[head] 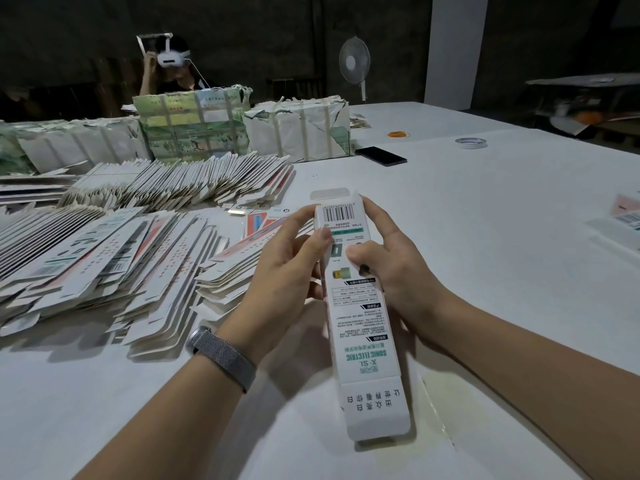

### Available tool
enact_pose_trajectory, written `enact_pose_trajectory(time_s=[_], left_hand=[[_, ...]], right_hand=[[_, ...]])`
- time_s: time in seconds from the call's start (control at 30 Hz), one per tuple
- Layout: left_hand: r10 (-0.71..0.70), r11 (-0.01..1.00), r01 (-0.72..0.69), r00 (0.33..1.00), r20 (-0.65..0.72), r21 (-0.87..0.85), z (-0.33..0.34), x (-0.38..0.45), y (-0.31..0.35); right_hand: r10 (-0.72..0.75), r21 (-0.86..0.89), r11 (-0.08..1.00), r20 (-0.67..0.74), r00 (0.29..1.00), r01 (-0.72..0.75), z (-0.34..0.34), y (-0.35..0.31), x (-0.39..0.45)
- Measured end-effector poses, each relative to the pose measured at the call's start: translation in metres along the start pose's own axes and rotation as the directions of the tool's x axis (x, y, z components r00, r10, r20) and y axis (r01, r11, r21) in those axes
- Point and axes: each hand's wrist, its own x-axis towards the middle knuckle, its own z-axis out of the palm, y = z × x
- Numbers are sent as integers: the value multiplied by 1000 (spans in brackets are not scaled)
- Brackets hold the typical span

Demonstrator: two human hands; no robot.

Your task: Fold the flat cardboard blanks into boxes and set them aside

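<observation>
A long white cardboard box blank [360, 327] with a barcode and green print is held above the table, its far flap up and its near flap open toward me. My left hand [284, 275] grips its left side, thumb on the printed face. My right hand [388, 265] grips the right side, thumb pressing the face near the middle. A large fanned pile of flat blanks [114, 258] lies on the table to the left, with a second row [180, 185] behind it.
Strapped bundles of blanks [194, 129] stand at the back left, a person with a headset [173, 64] behind them. A black phone [381, 156], a tape roll [471, 143] and a fan [354, 64] lie farther back. More printed pieces [620, 223] sit at the right edge.
</observation>
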Motion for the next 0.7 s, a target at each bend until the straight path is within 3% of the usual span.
enact_pose_trajectory(time_s=[0.4,0.7], left_hand=[[13,999,-14,1000,29,31,-4,0,-1],[-2,1000,2,1000,4,15,2,0,-2]], right_hand=[[10,52,999,-33,999,-8,-1,-7,-2],[11,-28,1000,-73,997,-13,-6,-5,2]])
